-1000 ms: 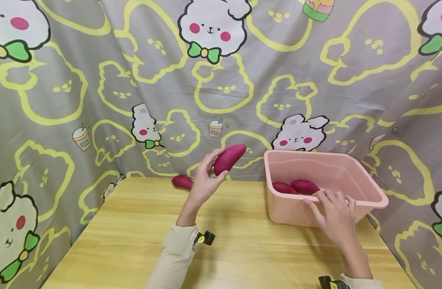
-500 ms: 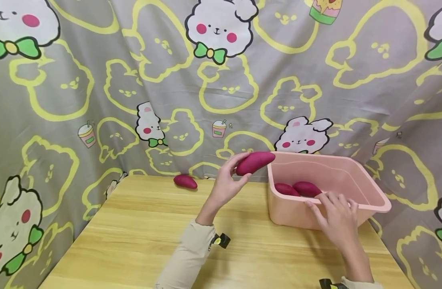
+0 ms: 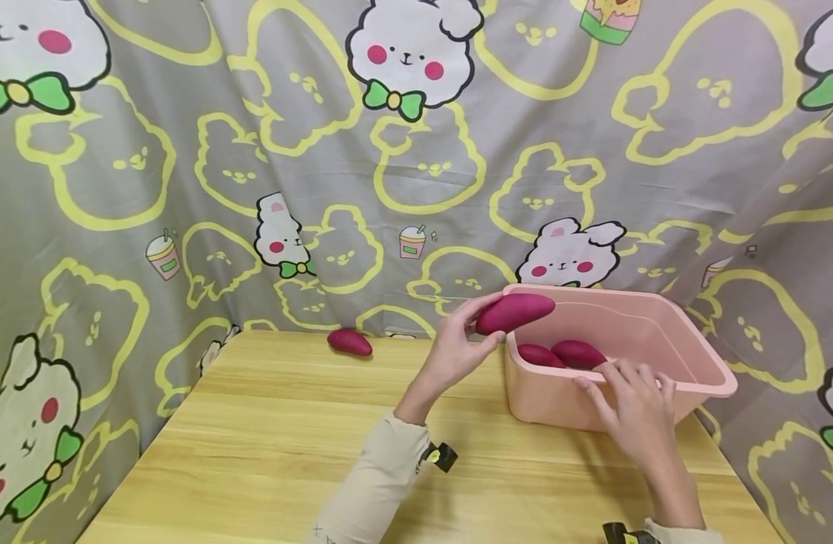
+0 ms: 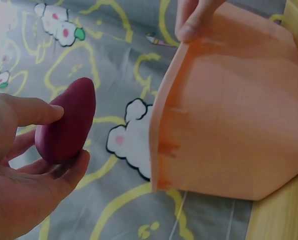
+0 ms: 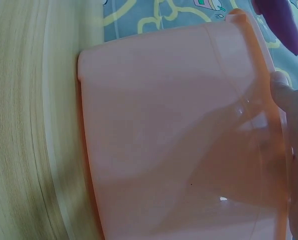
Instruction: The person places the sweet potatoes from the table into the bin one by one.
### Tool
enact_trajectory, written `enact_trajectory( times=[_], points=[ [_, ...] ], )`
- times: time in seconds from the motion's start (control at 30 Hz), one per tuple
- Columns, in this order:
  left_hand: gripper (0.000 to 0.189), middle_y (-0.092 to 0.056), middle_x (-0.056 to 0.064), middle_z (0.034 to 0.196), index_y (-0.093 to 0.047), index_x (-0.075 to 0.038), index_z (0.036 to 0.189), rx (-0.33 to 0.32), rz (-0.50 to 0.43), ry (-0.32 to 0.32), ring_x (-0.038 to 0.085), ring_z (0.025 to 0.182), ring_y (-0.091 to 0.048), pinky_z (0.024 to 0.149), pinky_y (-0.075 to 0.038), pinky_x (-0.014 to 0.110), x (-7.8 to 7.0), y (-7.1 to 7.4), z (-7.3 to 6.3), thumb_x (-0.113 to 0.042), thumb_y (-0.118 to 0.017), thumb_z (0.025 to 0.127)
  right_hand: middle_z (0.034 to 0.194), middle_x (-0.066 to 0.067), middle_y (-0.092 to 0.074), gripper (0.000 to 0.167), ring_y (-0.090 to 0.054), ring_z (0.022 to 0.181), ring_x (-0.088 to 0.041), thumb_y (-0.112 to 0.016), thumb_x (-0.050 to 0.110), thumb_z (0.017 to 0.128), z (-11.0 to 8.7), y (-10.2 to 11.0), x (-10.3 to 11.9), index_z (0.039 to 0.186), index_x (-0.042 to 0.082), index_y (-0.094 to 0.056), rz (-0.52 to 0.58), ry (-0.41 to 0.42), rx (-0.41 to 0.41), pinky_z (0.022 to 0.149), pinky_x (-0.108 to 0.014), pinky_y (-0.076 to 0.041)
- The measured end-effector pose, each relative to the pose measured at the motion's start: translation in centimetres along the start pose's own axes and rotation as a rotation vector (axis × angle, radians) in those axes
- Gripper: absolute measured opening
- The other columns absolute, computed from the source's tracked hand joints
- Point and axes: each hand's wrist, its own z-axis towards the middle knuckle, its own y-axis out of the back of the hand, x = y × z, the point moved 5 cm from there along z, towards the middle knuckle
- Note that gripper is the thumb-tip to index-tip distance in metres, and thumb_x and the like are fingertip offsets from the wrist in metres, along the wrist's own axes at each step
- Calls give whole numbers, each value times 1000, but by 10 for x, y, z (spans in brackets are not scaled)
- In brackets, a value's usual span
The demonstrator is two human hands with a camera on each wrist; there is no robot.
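Observation:
My left hand (image 3: 457, 344) grips a purple-red sweet potato (image 3: 517, 313) between thumb and fingers, its tip over the left rim of a pink plastic bin (image 3: 559, 400). In the left wrist view the sweet potato (image 4: 71, 122) is held upright in the frame, apart from the bin (image 4: 234, 110). My right hand (image 3: 637, 408) holds the bin's front rim, thumb outside and fingers over the edge; the right wrist view shows the thumb (image 5: 284, 95) against the rim. Two sweet potatoes lie inside the bin, one at the left (image 3: 540, 355) and one beside it (image 3: 577, 353).
Another sweet potato (image 3: 350, 342) lies at the back left of the wooden table (image 3: 253, 438). A grey curtain (image 3: 416, 166) with cartoon prints hangs behind and at both sides of the table.
My left hand has carried the sweet potato rightward from over the table to the bin's left rim, turning it more level. The right hand stays on the front rim.

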Motion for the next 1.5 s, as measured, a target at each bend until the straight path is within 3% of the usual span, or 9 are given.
enact_trajectory(
  times=[0.33,0.77,1.03,1.33,1.5],
  points=[
    [55,-60,13,138,-61,-4,141,-15,39,-24,23,116,-60,94,-53,25,6,-19,5,5,-70,88,98,-8,-63,27,-50,91,-35,-76,36,90,0,0,2,98,12,-67,-3,0,0,91,-64,-28],
    [49,-61,16,131,-66,-4,135,12,46,-23,21,112,-63,91,-54,22,11,-41,9,-1,-78,89,101,-10,-64,29,-51,94,-36,-75,39,91,-1,1,1,99,12,-67,-10,-14,1,90,-64,-28],
    [48,-64,12,128,-72,-5,128,-11,133,-13,16,114,-63,86,-53,16,17,-51,10,-2,-85,82,100,-10,-64,27,-50,92,-36,-77,35,89,0,1,2,99,11,-67,-8,2,-7,88,-62,-28],
    [49,-66,10,124,-72,-5,127,21,226,12,14,105,-68,85,-51,13,18,-62,8,-2,-87,80,99,-9,-63,27,-50,93,-35,-77,35,90,0,1,1,100,12,-67,-2,-2,-2,90,-63,-28],
    [44,-68,9,121,-73,-4,123,20,262,-17,11,102,-68,80,-52,12,18,-65,8,3,-85,81,97,-8,-64,27,-50,89,-34,-76,36,90,1,2,2,98,13,-67,-2,4,-10,90,-64,-29]
  ],
)
